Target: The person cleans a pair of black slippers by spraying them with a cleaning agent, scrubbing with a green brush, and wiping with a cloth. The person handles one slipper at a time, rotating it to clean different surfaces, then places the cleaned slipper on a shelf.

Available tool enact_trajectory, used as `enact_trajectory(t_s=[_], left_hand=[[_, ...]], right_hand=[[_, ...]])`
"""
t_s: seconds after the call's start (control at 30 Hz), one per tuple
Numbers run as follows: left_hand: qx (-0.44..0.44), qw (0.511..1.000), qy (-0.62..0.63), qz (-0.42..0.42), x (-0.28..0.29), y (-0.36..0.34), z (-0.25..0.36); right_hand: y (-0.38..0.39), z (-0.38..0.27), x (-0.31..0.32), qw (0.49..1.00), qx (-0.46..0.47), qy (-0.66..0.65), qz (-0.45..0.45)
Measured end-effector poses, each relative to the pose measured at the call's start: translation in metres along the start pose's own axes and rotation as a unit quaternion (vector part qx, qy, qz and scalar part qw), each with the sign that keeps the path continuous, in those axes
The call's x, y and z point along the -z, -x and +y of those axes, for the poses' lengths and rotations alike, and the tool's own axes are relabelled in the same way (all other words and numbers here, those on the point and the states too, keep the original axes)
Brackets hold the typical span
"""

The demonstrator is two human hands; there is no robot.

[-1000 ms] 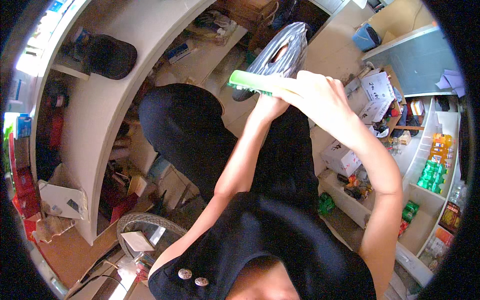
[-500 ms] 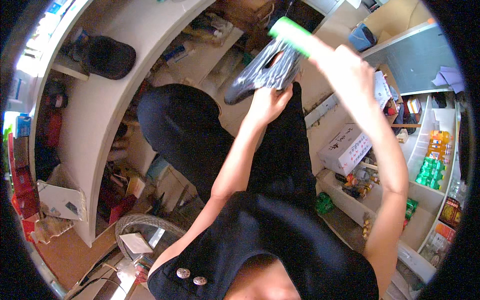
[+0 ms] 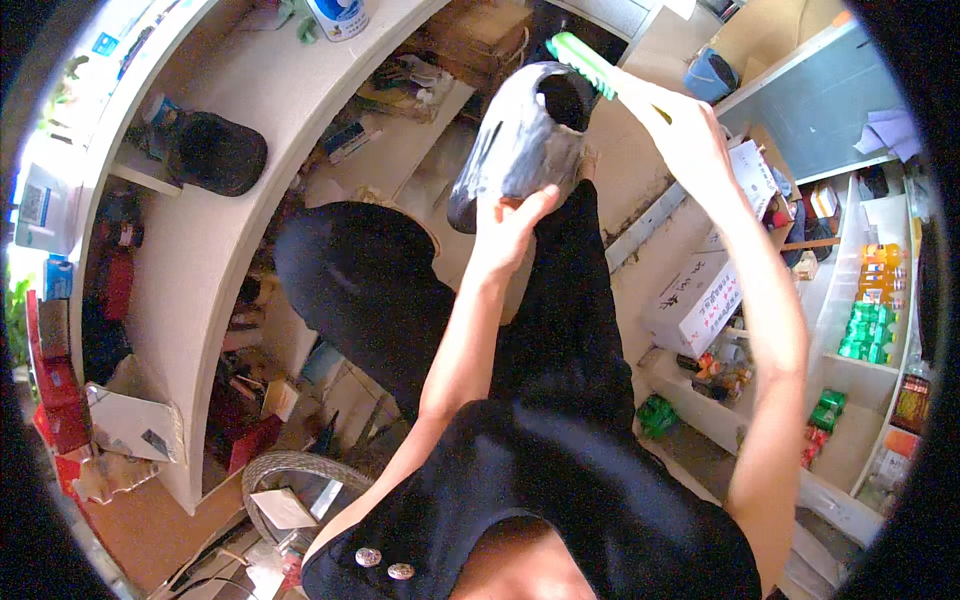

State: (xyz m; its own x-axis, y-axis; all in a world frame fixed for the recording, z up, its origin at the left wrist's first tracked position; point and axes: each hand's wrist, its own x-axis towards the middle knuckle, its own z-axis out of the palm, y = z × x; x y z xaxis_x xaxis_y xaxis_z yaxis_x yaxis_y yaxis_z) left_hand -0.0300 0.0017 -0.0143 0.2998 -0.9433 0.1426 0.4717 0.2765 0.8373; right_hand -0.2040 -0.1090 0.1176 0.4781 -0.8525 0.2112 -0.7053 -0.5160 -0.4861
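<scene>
The grey shoe is hiding most of the left hand's fingers; its inside is disappearing into shadow. The right hand is covering part of the green brush's handle — whether bristles are touching the shoe is escaping view. Beyond the left hand, the top edge is cutting off a white can (only part is showing).

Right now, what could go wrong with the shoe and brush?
1. The left hand seems to grip the grey shoe only at its near side; it could twist or slip if pushed by the opening.
2. The green brush in the right hand is close to that opening and might snag; contact is unclear.
3. Anything knocked loose could land on the black trousers.
</scene>
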Motion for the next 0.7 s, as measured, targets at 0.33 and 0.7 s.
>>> enact_trajectory(t_s=[0.33, 0.7], left_hand=[[0.088, 0.952, 0.292, -0.013, -0.002, -0.019, 0.029], [0.076, 0.970, 0.228, 0.046, 0.006, -0.016, 0.034]], right_hand=[[0.044, 0.018, -0.026, 0.987, -0.086, -0.130, 0.032], [0.068, -0.030, -0.036, 0.985, 0.063, 0.151, 0.058]])
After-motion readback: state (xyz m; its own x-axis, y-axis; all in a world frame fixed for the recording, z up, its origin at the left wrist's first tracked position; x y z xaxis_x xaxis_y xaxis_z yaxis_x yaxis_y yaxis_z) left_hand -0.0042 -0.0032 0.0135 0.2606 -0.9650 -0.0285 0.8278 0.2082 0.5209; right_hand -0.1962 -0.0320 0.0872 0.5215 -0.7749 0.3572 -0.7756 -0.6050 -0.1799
